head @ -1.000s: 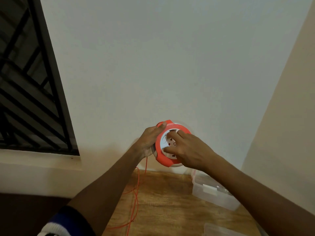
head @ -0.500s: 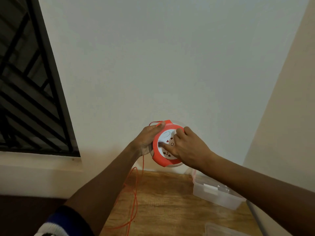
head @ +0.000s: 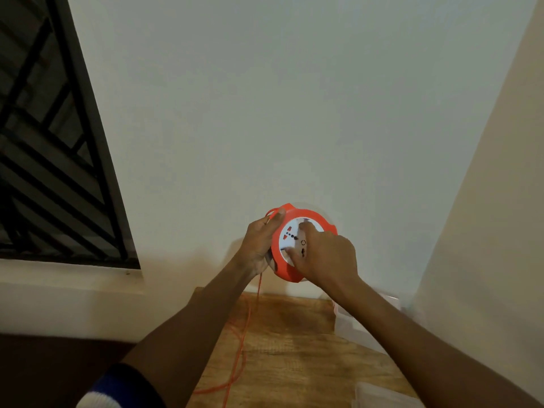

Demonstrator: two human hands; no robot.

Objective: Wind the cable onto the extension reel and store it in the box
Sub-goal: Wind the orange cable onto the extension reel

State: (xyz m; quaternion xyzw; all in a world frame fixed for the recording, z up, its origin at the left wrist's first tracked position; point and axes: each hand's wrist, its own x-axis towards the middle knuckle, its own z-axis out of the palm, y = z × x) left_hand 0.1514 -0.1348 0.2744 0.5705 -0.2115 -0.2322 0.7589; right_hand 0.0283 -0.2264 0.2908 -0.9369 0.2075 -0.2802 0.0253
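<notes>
I hold a round orange extension reel (head: 316, 221) with a white socket face up in front of the wall. My left hand (head: 259, 245) grips its left rim, thumb over the top edge. My right hand (head: 326, 257) rests on the white face, with fingers curled onto the centre disc. A thin orange cable (head: 244, 337) hangs from the reel's left side down to the wooden table (head: 294, 348) and trails off the lower edge of view. The clear plastic box (head: 353, 328) sits on the table at the right, mostly hidden by my right forearm.
A clear lid or second container (head: 379, 396) lies at the table's near right. A barred window (head: 53, 160) fills the left. A beige side wall (head: 485, 231) closes in the right, and the pale wall stands close behind the reel.
The white disc has turned under my right hand, its sockets now at a different angle. My right hand shifted around the face. The reel stays held in about the same place.
</notes>
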